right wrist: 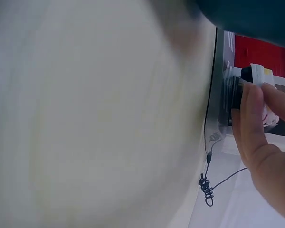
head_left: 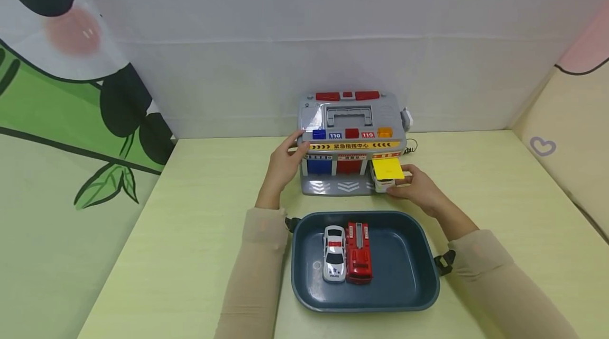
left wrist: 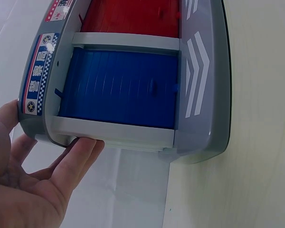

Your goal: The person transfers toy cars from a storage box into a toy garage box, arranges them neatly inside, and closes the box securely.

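A grey toy emergency station (head_left: 349, 140) stands at the back of the table. My left hand (head_left: 284, 163) grips its left edge, the thumb at the front panel and the fingers behind the side in the left wrist view (left wrist: 42, 166). The blue door (left wrist: 118, 88) and the red door (left wrist: 133, 18) are down, while the yellow door (head_left: 387, 168) is raised. Beneath it, a small white toy vehicle (head_left: 383, 186) sits partly in the right bay. My right hand (head_left: 418, 189) pinches this vehicle from the right side, its front hidden by the fingers in the right wrist view.
Nearer to me is a dark blue tray (head_left: 404, 304) with black handles, holding a white police car (head_left: 334, 253) and a red fire truck (head_left: 359, 254). A coiled cord (right wrist: 206, 187) hangs at the station's right side. A white backdrop (head_left: 214, 85) rises behind the table.
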Tool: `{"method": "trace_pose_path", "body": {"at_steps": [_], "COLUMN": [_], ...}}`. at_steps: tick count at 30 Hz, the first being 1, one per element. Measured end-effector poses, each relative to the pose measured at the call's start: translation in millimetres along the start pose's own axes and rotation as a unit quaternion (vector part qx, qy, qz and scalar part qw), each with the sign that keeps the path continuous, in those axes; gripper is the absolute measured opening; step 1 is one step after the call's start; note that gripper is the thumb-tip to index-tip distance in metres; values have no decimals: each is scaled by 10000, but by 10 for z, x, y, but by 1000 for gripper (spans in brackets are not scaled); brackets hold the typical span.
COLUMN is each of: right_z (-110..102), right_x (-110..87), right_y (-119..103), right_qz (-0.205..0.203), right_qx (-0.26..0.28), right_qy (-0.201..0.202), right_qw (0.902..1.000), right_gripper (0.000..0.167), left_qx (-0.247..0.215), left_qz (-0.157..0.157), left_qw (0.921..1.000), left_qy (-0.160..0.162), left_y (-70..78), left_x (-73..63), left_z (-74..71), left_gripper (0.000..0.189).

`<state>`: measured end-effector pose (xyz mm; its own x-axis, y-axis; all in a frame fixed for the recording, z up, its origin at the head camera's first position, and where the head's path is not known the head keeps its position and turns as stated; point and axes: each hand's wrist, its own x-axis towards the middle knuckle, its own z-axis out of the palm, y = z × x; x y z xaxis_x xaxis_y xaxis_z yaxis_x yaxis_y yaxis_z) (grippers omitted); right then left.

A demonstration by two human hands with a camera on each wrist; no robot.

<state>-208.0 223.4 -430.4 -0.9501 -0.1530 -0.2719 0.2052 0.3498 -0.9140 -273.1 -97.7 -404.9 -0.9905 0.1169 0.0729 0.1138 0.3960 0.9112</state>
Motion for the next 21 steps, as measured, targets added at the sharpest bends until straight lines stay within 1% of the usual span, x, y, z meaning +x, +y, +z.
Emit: {"method": "trace_pose_path", "body": {"at_steps": [6,13,21], "right_z": [20,14,14], "right_x": [19,60,43], "right_y": [-36,15,34], "right_qz": [31,39,-244], "right_qx": [-176,145,136], "right_qy": [87,124,-31], "right_qw": [9998,9998,9996], "right_gripper": [63,53,46], "left_qx": [17,35,9], "left_qz": [-20,-64,-101], "left_qw": [10000,10000,9999], "left_qy": [-19,-34,-32], "left_y": [10,15,17], "left_x": [-3,-9,-3], "left_z": [-3,0,2], "left_gripper": [53,54,54]}}
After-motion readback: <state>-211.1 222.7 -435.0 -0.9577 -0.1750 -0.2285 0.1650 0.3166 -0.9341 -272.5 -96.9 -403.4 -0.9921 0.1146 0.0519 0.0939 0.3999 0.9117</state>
